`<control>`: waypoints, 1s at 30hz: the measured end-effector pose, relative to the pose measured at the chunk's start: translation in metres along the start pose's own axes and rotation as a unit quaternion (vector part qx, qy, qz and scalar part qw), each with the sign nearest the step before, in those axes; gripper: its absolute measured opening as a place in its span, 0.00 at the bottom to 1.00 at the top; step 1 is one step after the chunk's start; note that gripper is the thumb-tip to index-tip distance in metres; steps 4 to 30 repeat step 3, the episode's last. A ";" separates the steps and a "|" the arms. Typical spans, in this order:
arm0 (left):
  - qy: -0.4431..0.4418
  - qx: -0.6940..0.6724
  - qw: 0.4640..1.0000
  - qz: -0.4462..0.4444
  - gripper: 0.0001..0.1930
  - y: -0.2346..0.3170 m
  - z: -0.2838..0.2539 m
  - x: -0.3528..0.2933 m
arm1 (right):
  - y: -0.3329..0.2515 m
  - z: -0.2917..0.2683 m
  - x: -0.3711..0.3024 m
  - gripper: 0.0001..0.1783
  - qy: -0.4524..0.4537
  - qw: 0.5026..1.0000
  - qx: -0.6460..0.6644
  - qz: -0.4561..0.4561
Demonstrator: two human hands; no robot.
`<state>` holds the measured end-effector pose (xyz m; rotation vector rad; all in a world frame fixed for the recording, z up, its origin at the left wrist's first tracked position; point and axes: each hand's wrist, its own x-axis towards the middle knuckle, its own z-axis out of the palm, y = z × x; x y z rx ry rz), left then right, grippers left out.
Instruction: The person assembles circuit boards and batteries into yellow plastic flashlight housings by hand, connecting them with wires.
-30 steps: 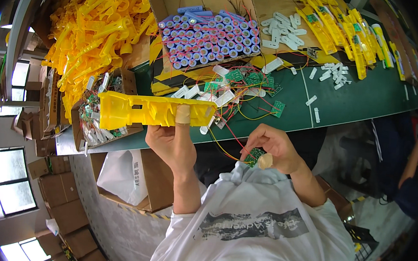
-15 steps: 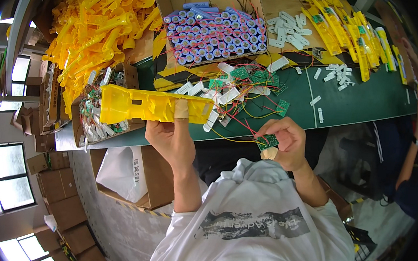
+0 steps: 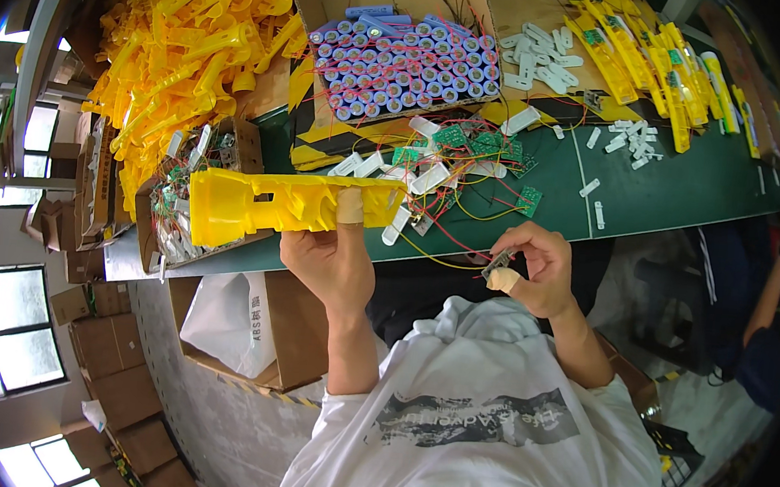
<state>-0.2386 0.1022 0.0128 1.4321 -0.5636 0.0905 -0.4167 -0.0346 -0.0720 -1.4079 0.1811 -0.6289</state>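
Observation:
My left hand [image 3: 332,262] is closed around a yellow plastic flashlight housing half [image 3: 228,208], its hollow, ribbed side showing and its wide end to the left. A taped thumb presses on its narrower part. In my right hand [image 3: 542,272], pinched between taped thumb and fingers, is a small circuit board [image 3: 499,259], turned nearly edge-on. Red and yellow wires run from that board leftward to the pile of green circuit boards [image 3: 485,146] and white plastic pieces on the green table [image 3: 558,197]. The housing and the board are apart.
Purple battery cells [image 3: 413,67] fill a box at the back. Yellow housings [image 3: 194,54] heap at the left, above a box of wired boards [image 3: 183,195]. White plastic parts [image 3: 542,59] and assembled yellow housings [image 3: 643,53] lie at back right. A person's arm [image 3: 765,291] shows at far right.
My right hand has turned the circuit board from face-up to nearly edge-on. My left hand and the yellow housing have shifted slightly right and down.

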 end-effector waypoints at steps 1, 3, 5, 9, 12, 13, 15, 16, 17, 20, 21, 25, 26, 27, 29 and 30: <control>-0.023 -0.005 1.000 0.011 0.11 0.000 0.000 0.000 | -0.004 0.001 0.000 0.22 0.004 1.000 -0.002 0.001; -0.051 -0.014 0.998 0.021 0.11 -0.002 0.003 0.000 | -0.016 0.005 0.004 0.30 -0.018 0.987 0.087 0.132; -0.051 -0.014 0.998 0.021 0.11 -0.002 0.003 0.000 | -0.016 0.005 0.004 0.30 -0.018 0.987 0.087 0.132; -0.051 -0.014 0.998 0.021 0.11 -0.002 0.003 0.000 | -0.016 0.005 0.004 0.30 -0.018 0.987 0.087 0.132; -0.051 -0.014 0.998 0.021 0.11 -0.002 0.003 0.000 | -0.016 0.005 0.004 0.30 -0.018 0.987 0.087 0.132; -0.051 -0.014 0.998 0.021 0.11 -0.002 0.003 0.000 | -0.016 0.005 0.004 0.30 -0.018 0.987 0.087 0.132; -0.051 -0.014 0.998 0.021 0.11 -0.002 0.003 0.000 | -0.016 0.005 0.004 0.30 -0.018 0.987 0.087 0.132; -0.051 -0.014 0.998 0.021 0.11 -0.002 0.003 0.000 | -0.016 0.005 0.004 0.30 -0.018 0.987 0.087 0.132; -0.051 -0.014 0.998 0.021 0.11 -0.002 0.003 0.000 | -0.016 0.005 0.004 0.30 -0.018 0.987 0.087 0.132; -0.051 -0.014 0.998 0.021 0.11 -0.002 0.003 0.000 | -0.016 0.005 0.004 0.30 -0.018 0.987 0.087 0.132; -0.051 -0.014 0.998 0.021 0.11 -0.002 0.003 0.000 | -0.016 0.005 0.004 0.30 -0.018 0.987 0.087 0.132; -0.051 -0.014 0.998 0.021 0.11 -0.002 0.003 0.000 | -0.016 0.005 0.004 0.30 -0.018 0.987 0.087 0.132; -0.051 -0.014 0.998 0.021 0.11 -0.002 0.003 0.000 | -0.016 0.005 0.004 0.30 -0.018 0.987 0.087 0.132; -0.051 -0.014 0.998 0.021 0.11 -0.002 0.003 0.000 | -0.016 0.005 0.004 0.30 -0.018 0.987 0.087 0.132; -0.051 -0.014 0.998 0.021 0.11 -0.002 0.003 0.000 | -0.016 0.005 0.004 0.30 -0.018 0.987 0.087 0.132; -0.051 -0.014 0.998 0.021 0.11 -0.002 0.003 0.000 | -0.016 0.005 0.004 0.30 -0.018 0.987 0.087 0.132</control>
